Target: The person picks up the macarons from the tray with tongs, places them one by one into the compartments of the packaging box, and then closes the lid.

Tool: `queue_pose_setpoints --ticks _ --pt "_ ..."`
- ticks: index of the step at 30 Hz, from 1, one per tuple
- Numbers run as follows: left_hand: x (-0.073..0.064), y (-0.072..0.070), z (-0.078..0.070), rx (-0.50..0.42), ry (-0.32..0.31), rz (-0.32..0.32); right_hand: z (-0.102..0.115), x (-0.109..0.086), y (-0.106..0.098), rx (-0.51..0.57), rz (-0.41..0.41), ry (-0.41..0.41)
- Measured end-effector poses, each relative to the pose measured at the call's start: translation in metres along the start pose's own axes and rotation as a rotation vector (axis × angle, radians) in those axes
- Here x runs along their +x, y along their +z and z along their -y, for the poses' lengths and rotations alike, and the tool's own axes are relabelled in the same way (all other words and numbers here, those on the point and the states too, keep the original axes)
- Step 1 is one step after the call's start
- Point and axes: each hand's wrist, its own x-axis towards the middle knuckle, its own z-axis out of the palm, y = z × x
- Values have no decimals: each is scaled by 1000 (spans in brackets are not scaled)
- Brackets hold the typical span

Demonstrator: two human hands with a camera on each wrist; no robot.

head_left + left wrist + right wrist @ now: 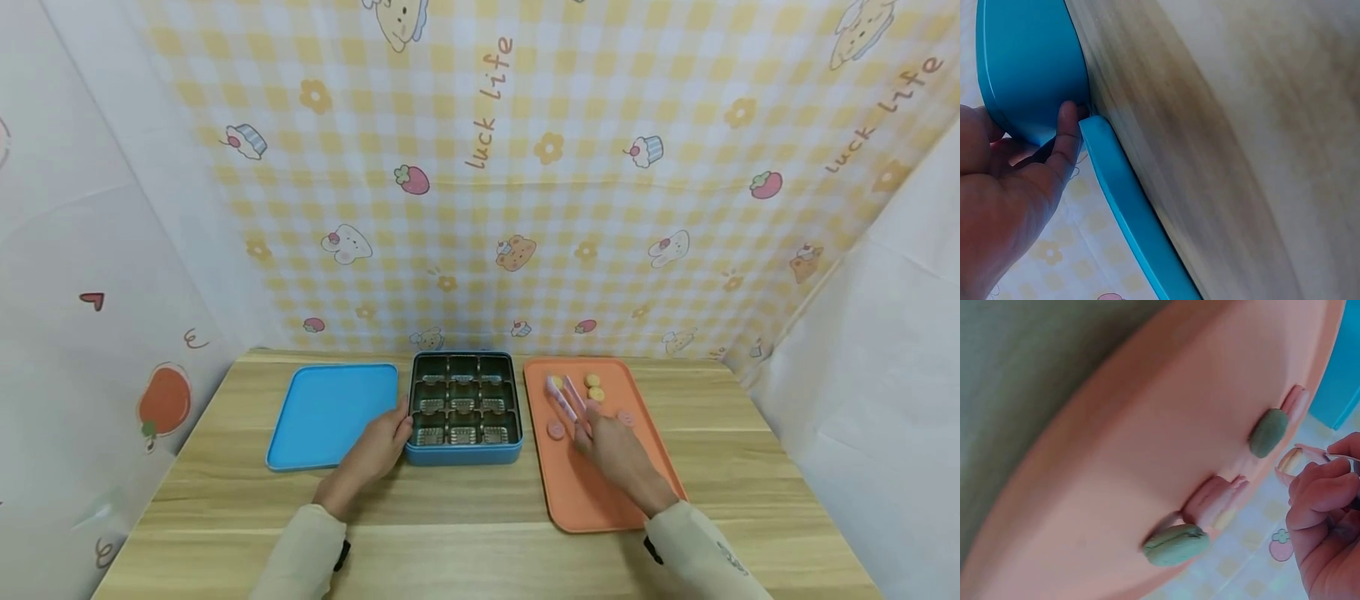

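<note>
My left hand (382, 437) rests against the left wall of a blue tin box (463, 454), its fingers along the outside; the left wrist view shows a fingertip touching the wall (1032, 69). A dark plastic insert (463, 404) with several compartments sits in the box. Over the orange tray (600, 500), my right hand (611, 450) grips pale pink tongs (561, 400). In the right wrist view, the tongs' ends lie around a yellow macaron (1290, 460); whether they squeeze it is unclear. Pink macarons (555, 429) and yellow ones (596, 394) lie on the tray.
A blue lid (333, 417) lies flat left of the box, close to my left hand. Greenish macarons (1175, 544) show on the tray in the right wrist view. A checked cloth (517, 208) hangs behind the wooden table (420, 533).
</note>
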Motion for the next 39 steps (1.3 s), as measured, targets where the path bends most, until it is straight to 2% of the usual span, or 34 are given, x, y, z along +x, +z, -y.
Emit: queue_pose_setpoints --ticks 4,8,13,20,25,29,39 --pt "0 0 0 5 5 -4 4 2 -3 22 -28 -39" --pt "1 0 0 6 9 -2 13 6 -7 52 -39 -37" --pt "1 -1 1 20 16 -14 29 14 -10 8 -42 -66" --pt "1 0 0 14 22 -6 52 24 -9 87 9 -34" --pt "0 -1 -1 8 23 2 69 32 -1 28 -15 -75" --pt "-1 -1 -2 5 16 6 83 38 6 46 -21 -122" --pt "-1 0 -1 -3 12 14 111 48 20 21 22 -193"
